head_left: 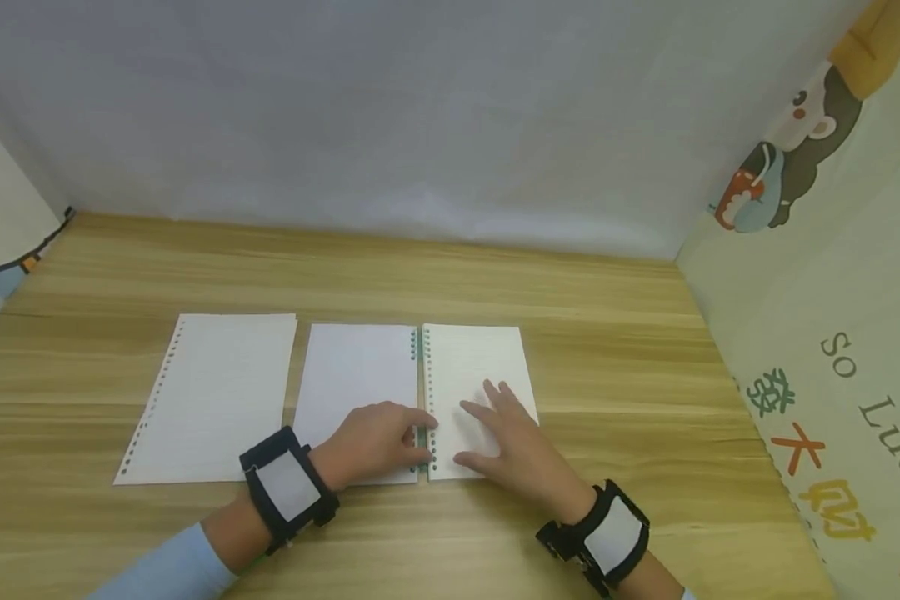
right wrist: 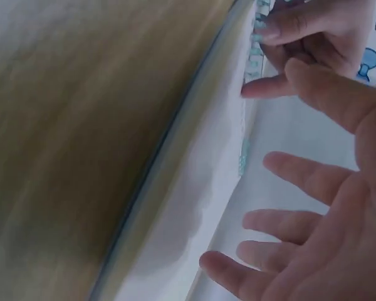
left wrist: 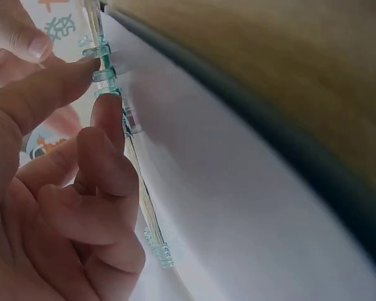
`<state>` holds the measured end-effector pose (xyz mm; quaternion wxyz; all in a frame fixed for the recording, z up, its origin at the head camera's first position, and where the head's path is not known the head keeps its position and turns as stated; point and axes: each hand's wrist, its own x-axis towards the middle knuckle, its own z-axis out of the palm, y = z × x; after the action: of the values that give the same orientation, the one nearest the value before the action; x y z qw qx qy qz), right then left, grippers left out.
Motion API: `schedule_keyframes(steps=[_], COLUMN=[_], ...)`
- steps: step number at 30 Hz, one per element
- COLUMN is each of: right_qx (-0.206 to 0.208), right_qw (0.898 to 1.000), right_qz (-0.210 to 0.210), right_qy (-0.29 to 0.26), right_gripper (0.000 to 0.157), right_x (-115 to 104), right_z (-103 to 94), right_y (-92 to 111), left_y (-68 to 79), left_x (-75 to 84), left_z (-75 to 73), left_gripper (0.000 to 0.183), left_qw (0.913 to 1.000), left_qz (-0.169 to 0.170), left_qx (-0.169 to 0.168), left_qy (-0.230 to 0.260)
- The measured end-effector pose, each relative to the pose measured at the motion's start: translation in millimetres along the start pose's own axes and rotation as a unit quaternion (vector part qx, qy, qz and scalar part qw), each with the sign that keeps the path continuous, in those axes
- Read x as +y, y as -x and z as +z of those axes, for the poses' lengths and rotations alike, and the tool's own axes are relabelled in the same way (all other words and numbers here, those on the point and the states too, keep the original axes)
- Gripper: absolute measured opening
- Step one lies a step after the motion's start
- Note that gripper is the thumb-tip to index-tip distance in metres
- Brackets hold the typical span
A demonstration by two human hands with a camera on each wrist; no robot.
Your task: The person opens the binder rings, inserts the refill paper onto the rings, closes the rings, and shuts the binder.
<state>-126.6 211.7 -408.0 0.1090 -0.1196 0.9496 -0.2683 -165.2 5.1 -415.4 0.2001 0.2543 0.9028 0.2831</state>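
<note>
A loose-leaf notebook lies spread on the table, with a white left side and a cream stack of punched pages on the right. Green binder rings run up its middle in short groups. My left hand reaches over the left side and pinches the lower rings between thumb and index finger, its other fingers curled. Over the cream pages hovers my right hand, fingers spread and holding nothing. In the right wrist view, the left thumb rests against the rings.
Left of the notebook lies a stack of loose punched paper, its holes along the left edge. The wood-grain table meets a pale cloth wall behind and a printed cloth on the right.
</note>
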Motion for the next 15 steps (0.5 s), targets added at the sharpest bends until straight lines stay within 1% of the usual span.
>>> schedule_keyframes(steps=[3, 5, 9, 15], right_qx=[-0.05, -0.067, -0.069, -0.064], right_qw=[0.998, 0.996, 0.995, 0.993], right_qz=[-0.022, -0.03, -0.034, -0.033], right_qy=[0.026, 0.043, 0.069, 0.09], right_gripper=[0.072, 0.075, 0.075, 0.074], right_x=[-2.9, -2.8, -3.5, -10.4], right_z=[9.7, 14.8, 18.4, 14.5], right_y=[-3.8, -4.8, -4.7, -6.4], left_y=[0.8, 1.5, 2.6, 3.7], left_x=[0.2, 0.7, 1.9, 3.3], left_z=[1.2, 1.6, 1.4, -0.7], left_gripper=[0.042, 0.042, 0.041, 0.041], left_qw=[0.9999, 0.9997, 0.9992, 0.9985], left_qz=[0.012, 0.02, 0.025, 0.032], left_qx=[-0.005, -0.007, -0.007, -0.005], left_qy=[-0.008, -0.016, -0.032, -0.044])
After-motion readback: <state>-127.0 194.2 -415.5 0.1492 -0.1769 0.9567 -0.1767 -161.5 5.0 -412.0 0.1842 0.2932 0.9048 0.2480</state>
